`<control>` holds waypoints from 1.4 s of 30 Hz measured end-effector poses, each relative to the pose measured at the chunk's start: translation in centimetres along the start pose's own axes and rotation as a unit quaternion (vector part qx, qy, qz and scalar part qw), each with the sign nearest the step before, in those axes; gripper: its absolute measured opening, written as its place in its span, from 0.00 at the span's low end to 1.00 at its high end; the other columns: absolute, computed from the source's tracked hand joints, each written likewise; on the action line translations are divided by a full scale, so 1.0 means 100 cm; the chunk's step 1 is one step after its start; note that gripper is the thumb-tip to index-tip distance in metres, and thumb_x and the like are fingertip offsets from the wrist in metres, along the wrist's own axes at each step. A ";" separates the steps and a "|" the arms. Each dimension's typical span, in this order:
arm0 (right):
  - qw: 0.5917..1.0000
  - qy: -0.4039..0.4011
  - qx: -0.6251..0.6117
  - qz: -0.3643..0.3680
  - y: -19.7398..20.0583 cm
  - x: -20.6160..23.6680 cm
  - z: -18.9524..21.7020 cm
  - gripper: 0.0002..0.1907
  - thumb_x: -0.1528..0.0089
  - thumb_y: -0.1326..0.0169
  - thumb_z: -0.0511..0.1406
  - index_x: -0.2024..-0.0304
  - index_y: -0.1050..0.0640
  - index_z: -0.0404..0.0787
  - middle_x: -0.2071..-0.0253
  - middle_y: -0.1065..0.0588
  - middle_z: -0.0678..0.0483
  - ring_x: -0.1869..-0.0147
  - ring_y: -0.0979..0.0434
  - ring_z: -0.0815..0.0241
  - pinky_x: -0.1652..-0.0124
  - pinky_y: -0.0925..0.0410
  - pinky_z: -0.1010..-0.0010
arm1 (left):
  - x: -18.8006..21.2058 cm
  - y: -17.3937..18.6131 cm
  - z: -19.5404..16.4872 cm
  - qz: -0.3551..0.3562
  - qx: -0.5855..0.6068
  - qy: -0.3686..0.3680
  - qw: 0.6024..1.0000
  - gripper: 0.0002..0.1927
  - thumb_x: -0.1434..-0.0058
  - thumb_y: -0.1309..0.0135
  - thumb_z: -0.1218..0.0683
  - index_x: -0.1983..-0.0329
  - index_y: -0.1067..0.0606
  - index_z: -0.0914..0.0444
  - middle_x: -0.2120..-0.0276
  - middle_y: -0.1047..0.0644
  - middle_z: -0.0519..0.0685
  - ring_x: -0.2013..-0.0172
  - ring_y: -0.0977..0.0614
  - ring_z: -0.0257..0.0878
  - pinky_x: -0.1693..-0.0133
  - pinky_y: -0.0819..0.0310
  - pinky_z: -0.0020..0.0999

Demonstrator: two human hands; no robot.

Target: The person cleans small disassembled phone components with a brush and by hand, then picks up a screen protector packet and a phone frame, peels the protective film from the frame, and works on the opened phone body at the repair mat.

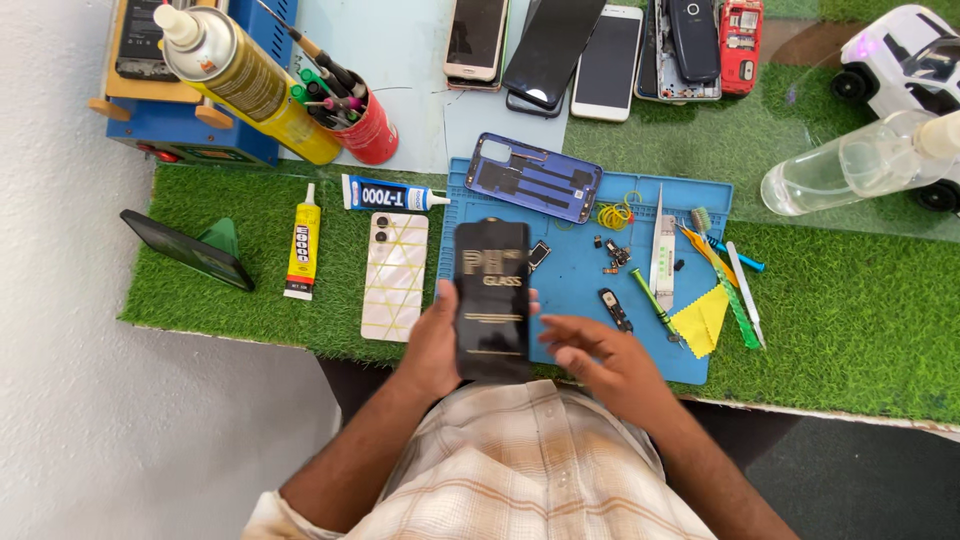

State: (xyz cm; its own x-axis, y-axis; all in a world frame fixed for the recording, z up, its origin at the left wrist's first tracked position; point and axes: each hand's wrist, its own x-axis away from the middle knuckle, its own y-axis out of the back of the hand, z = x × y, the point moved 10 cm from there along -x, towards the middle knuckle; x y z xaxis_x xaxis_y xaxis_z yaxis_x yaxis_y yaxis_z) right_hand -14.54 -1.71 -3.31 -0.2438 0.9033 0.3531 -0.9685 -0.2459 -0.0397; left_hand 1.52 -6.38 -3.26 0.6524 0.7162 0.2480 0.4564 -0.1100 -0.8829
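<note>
From the head camera, the left hand grips a flat black rectangular packet of the kind that holds a glass screen protector, fingers clamped along its left edge and thumb side, holding it upright over the near edge of the blue rubber work mat. The right hand hovers just beside the packet's lower right corner, fingers spread and apart, holding nothing; it looks blurred. Just left of the packet a phone with a pale pink marbled back and gold lines lies face down on the green artificial turf, touching neither hand. On the mat lie a dark blue phone back shell, small loose black parts, a pair of silver tweezers and a yellow cloth. Beyond the turf's left part sit a yellow glue tube and a white-and-blue glue tube. To handle the packet well, I judge it best kept by its edges, as the left hand has it, with the free hand working at a corner or flap instead of pressing the flat face, since thin glass inside would likely crack under bending; keeping it over the mat and away from the loose parts seems wise
</note>
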 end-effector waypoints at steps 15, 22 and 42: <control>0.972 0.047 0.066 -0.222 0.060 0.008 -0.057 0.14 0.37 0.40 0.40 0.60 0.16 0.35 0.70 0.16 0.54 0.66 0.19 0.67 0.65 0.27 0.73 | 0.071 -0.025 -0.342 -0.276 -0.771 -0.463 0.339 0.21 0.18 0.57 0.56 0.25 0.36 0.68 0.28 0.33 0.59 0.25 0.36 0.56 0.27 0.43 0.49; 0.953 0.072 0.192 -0.222 0.050 0.006 -0.049 0.12 0.38 0.39 0.40 0.65 0.15 0.37 0.76 0.19 0.54 0.75 0.25 0.66 0.73 0.33 0.72 | 0.022 0.076 -0.422 -0.331 -0.867 -0.232 0.292 0.33 0.26 0.59 0.48 0.23 0.44 0.71 0.24 0.46 0.65 0.25 0.50 0.61 0.32 0.65 0.69; 0.953 0.146 0.177 -0.199 0.034 0.006 -0.023 0.11 0.37 0.40 0.39 0.62 0.17 0.37 0.73 0.20 0.53 0.72 0.21 0.60 0.71 0.30 0.69 | 0.016 0.061 -0.438 -0.295 -0.892 -0.195 0.282 0.28 0.25 0.69 0.52 0.27 0.33 0.64 0.28 0.35 0.63 0.30 0.37 0.59 0.37 0.71 0.79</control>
State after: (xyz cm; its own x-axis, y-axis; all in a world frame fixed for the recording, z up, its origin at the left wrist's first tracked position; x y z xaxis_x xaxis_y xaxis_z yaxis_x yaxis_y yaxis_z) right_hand -18.07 -1.15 -5.36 0.0860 0.9963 -0.0025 -0.9221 0.0805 0.3785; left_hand 31.84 -36.07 9.27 0.1870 0.9555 -0.2279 0.2211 0.1851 0.9575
